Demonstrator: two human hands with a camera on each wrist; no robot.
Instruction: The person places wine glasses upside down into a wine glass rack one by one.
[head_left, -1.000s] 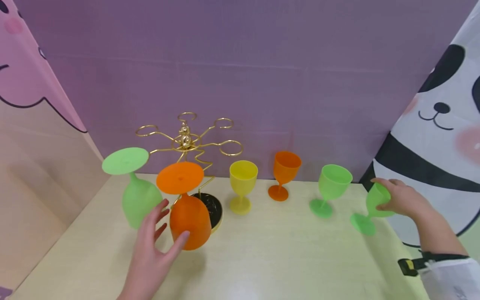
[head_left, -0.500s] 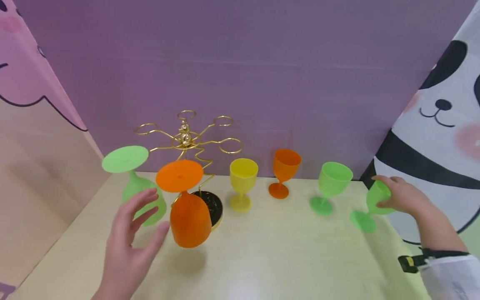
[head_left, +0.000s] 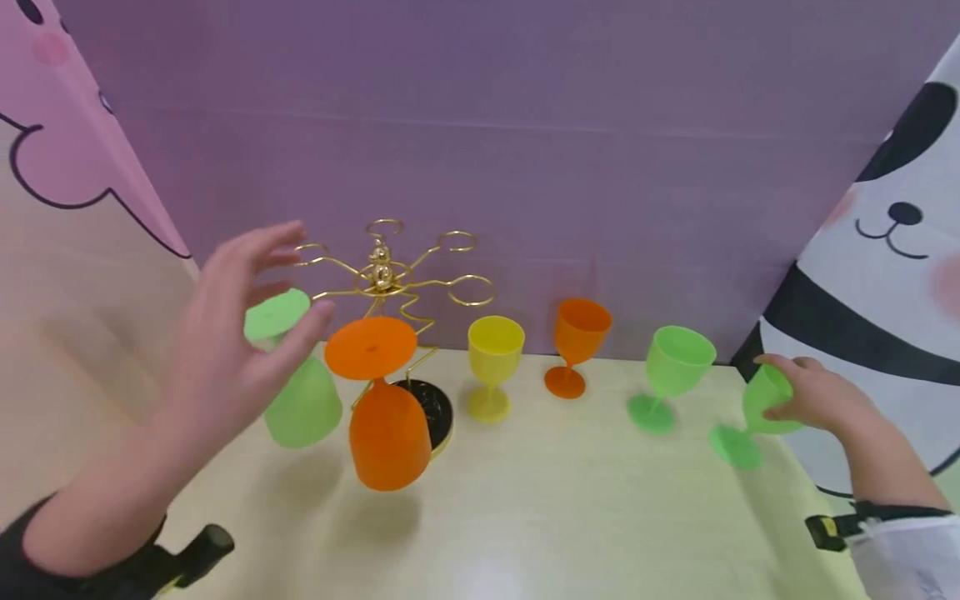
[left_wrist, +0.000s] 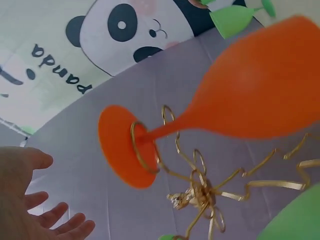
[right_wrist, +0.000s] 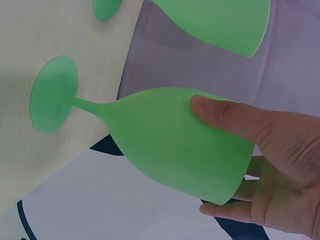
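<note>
Pale table (head_left: pixel 562 508), purple wall (head_left: pixel 525 167), six cups (head_left: pixel 496 350) (three green): left hand (head_left: pixel 221 337) is hovering wide, right hand (head_left: pixel 821 397) is holding a green cup (right_wrist: pixel 177 142).

Goblets (head_left: pixel 678 362) and stand (head_left: pixel 382 277) on pale table (head_left: pixel 555 500)

Booth-like setup: table (head_left: pixel 570 500), purple backdrop (head_left: pixel 525 150), panda print (head_left: pixel 885 275)

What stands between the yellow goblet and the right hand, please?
The head view shows an upright orange goblet, then a green goblet; the right hand grips another green goblet.
</note>
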